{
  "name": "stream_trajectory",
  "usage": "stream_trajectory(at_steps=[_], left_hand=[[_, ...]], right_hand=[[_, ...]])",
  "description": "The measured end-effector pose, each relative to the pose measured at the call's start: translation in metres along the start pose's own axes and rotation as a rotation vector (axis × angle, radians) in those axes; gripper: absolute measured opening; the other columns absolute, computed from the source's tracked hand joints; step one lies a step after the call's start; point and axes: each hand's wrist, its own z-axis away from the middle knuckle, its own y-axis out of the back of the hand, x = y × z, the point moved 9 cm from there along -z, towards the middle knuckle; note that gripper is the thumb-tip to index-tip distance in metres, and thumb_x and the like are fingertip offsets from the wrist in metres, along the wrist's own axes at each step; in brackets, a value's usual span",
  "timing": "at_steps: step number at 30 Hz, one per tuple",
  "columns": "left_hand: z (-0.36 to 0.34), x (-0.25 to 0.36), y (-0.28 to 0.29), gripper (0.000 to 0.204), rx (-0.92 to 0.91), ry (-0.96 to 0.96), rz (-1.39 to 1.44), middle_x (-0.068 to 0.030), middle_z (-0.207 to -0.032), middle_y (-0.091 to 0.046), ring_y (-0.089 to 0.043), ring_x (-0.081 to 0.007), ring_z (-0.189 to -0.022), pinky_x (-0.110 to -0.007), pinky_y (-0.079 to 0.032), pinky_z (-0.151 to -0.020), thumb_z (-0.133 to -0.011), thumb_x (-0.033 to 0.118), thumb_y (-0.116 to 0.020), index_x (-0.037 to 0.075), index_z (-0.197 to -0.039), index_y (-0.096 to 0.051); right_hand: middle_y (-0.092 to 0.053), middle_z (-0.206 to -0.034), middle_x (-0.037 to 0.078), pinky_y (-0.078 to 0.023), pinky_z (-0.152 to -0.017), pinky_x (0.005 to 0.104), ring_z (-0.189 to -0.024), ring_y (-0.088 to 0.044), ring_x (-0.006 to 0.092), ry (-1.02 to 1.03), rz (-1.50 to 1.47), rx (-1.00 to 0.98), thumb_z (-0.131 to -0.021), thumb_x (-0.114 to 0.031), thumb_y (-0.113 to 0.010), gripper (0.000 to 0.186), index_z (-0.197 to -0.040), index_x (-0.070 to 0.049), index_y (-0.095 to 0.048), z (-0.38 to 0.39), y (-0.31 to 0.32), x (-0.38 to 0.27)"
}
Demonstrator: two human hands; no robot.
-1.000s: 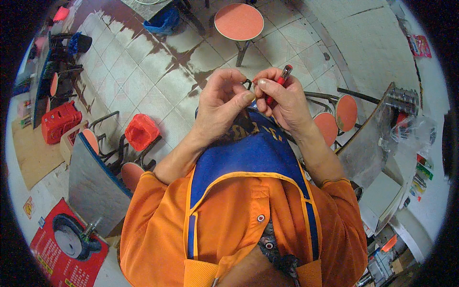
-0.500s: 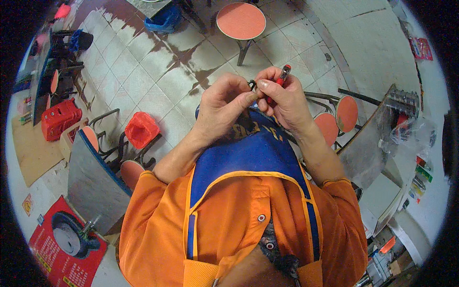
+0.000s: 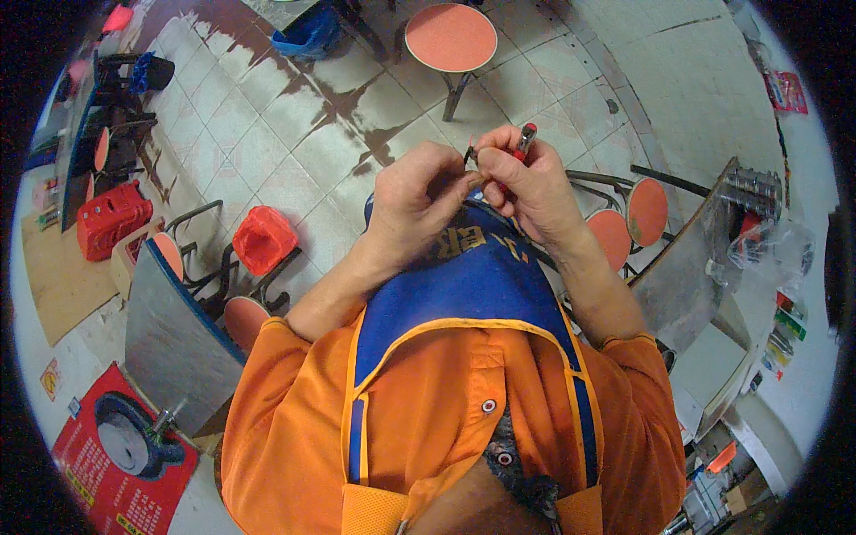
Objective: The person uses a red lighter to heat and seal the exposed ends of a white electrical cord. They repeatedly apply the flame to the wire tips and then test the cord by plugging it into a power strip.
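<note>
My left hand (image 3: pixel 410 209), fingers curled in a pinch, grips a small dark piece (image 3: pixel 469 159) at its fingertips, mostly hidden. My right hand (image 3: pixel 530 192) is closed around a slim red tool (image 3: pixel 525 141) with a metallic section, held upright at a slant; its thumb and forefinger meet at the dark piece, almost touching my left fingertips. Both hands are just above the blue apron (image 3: pixel 455 285) with yellow edging, worn over my orange shirt (image 3: pixel 276 419).
Round pink stools (image 3: pixel 450 36) stand ahead and both sides, near grey-topped tables (image 3: pixel 178 357). A red bag (image 3: pixel 266 239) sits left, a red case (image 3: pixel 114 218) beyond. Metal parts and plastic (image 3: pixel 749 187) lie right; a blue bag (image 3: pixel 303 40) is on the tiled floor.
My left hand has dropped slightly, its fingers curling further so the inside is less visible. The dark piece sits a little lower. My right hand still grips the red tool, barely moved.
</note>
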Motion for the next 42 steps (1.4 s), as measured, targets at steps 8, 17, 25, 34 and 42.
stream_trajectory(at_steps=[8, 17, 25, 34, 42], left_hand=[[0.003, 0.015, -0.005, 0.015, -0.035, -0.229, -0.140, -0.0098, -0.073, -0.057, -0.059, -0.0221, -0.062, -0.030, -0.046, -0.053, -0.078, 0.004, -0.072, 0.002, -0.086, -0.059], [0.007, -0.032, -0.015, 0.019, -0.140, 0.454, 0.607, -0.0017, -0.085, -0.060, -0.056, -0.0073, -0.066, -0.021, -0.046, -0.057, -0.093, 0.015, -0.064, -0.001, -0.103, -0.060], [0.012, -0.035, -0.018, 0.015, -0.170, 0.418, 0.588, -0.0019, -0.080, -0.062, -0.056, -0.0070, -0.067, -0.021, -0.045, -0.059, -0.093, 0.012, -0.062, -0.001, -0.100, -0.061], [0.019, -0.034, -0.017, 0.015, 0.017, 0.474, 0.850, -0.0027, -0.078, -0.061, -0.056, -0.0079, -0.067, -0.021, -0.046, -0.061, -0.096, 0.014, -0.059, -0.001, -0.099, -0.058], [0.022, -0.038, -0.019, 0.012, 0.051, 0.513, 1.017, -0.0027, -0.074, -0.059, -0.056, -0.0091, -0.064, -0.023, -0.047, -0.060, -0.098, 0.014, -0.056, 0.002, -0.101, -0.055]], right_hand=[[-0.051, -0.065, -0.005, -0.034, -0.044, 0.0187, -0.053, -0.045, 0.0029, 0.007, 0.124, 0.033, -0.091, -0.023, -0.061, 0.014, -0.088, -0.010, -0.058, 0.001, 0.004, 0.003], [-0.050, -0.062, -0.005, -0.035, -0.044, 0.0202, -0.053, -0.046, 0.0034, -0.001, 0.329, -0.043, -0.090, -0.023, -0.060, 0.014, -0.084, -0.010, -0.058, 0.005, 0.000, -0.005], [-0.052, -0.061, -0.004, -0.036, -0.044, 0.0197, -0.052, -0.048, 0.0042, -0.059, 0.308, -0.053, -0.090, -0.024, -0.060, 0.016, -0.083, -0.010, -0.058, 0.004, 0.003, 0.006], [-0.058, -0.064, 0.000, -0.038, -0.043, 0.0193, -0.049, -0.049, 0.0054, 0.001, 0.067, -0.037, -0.093, -0.025, -0.056, 0.020, -0.080, -0.009, -0.054, 0.005, -0.015, 0.014], [-0.059, -0.065, 0.001, -0.038, -0.044, 0.0201, -0.049, -0.048, 0.0053, 0.007, -0.003, 0.011, -0.095, -0.023, -0.052, 0.015, -0.087, -0.009, -0.052, 0.012, -0.017, 0.022]])
